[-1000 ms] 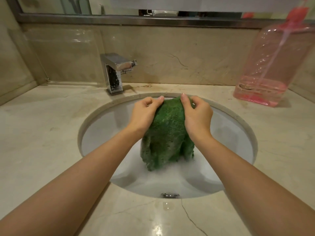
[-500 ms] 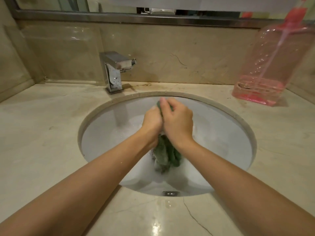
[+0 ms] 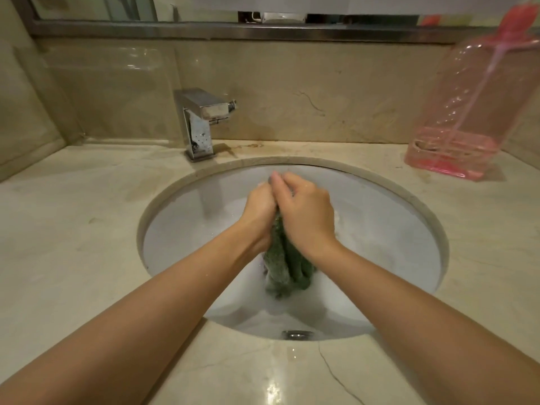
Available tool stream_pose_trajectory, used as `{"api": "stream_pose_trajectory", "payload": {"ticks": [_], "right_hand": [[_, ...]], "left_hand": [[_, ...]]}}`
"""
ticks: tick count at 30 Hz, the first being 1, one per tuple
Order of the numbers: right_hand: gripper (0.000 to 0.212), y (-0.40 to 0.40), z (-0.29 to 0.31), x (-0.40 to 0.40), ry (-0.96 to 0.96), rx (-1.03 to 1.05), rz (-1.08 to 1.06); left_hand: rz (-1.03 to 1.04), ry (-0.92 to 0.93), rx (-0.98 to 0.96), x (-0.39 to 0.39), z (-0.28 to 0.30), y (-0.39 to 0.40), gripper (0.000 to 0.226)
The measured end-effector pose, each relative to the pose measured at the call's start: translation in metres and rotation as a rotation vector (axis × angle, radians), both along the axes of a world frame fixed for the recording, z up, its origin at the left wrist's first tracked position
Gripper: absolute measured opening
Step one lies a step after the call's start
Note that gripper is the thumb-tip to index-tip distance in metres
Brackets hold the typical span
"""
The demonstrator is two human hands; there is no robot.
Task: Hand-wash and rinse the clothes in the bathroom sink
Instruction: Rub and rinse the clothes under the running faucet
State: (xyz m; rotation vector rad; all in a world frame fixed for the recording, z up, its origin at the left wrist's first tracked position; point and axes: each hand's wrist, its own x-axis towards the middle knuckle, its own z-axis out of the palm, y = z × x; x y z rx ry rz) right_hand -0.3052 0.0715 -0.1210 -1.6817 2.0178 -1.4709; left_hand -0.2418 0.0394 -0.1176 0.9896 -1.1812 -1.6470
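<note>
The green cloth [image 3: 287,263] was spread wide a second ago, one hand pinching each upper corner so that it hung as a broad sheet over the basin. It is now gathered into a narrow bunch. The left hand [image 3: 260,210] and the right hand [image 3: 305,217] have closed in until they press against each other, and both are curled tight around the top of the fabric. The fingers [image 3: 285,182] of the right hand wrap over the bunch at its upper end; those of the left are mostly hidden behind it, so their exact lie cannot be told, though the hand plainly grips the cloth.

Below the fingers the cloth hangs in folds, its lower end reaching the pale, sudsy water at the bottom of the sink [image 3: 175,217]. It is inside the bowl, not on the surface [image 3: 73,229].

Judgement: the change from spread to bunched marks the scrubbing stroke, fabric worked against fabric between the hands. Washing is under way; rinsing appears not yet begun, since no water runs from the faucet [image 3: 204,124], which stands beyond and left of the fingers.

A pink bottle [image 3: 467,112] stands well to the right of the fingers, apart from the work. The overflow fitting [image 3: 297,334] sits on the near wall, beneath the wrists.
</note>
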Motion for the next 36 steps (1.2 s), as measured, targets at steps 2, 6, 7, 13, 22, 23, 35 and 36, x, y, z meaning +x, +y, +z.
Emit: {"api": "stream_pose_trajectory", "payload": {"ticks": [2,6,7,13,22,23,35,36], "right_hand": [[0.042,-0.008,0.006,-0.009,-0.059,0.072,-0.129],[0.033,0.006,-0.001,0.008,0.089,-0.088,0.048],[0.033,0.005,-0.001,0.006,0.1,-0.071,0.041],[0.036,-0.018,-0.007,-0.037,0.039,0.097,-0.176],[0.03,-0.011,0.001,-0.055,-0.437,-0.044,-0.222],[0.029,-0.012,0.0,-0.057,-0.482,-0.047,-0.248],[0.066,-0.012,-0.001,-0.058,-0.645,0.674,0.335],[0.067,-0.011,-0.001,-0.057,-0.643,0.726,0.439]], "left_hand": [[-0.028,-0.002,0.037,0.0,0.002,0.0,0.04],[-0.025,0.011,-0.043,-0.001,-0.005,-0.001,0.041],[-0.038,0.008,-0.04,-0.001,-0.006,0.0,0.042],[-0.108,-0.2,0.015,0.003,0.01,-0.003,0.052],[-0.217,-0.897,-0.111,0.024,-0.009,-0.027,0.09],[-0.222,-0.883,-0.109,0.023,-0.008,-0.027,0.086],[0.053,-0.289,-0.268,0.02,0.004,-0.027,0.02],[0.054,-0.265,-0.272,0.02,0.004,-0.027,0.021]]}}
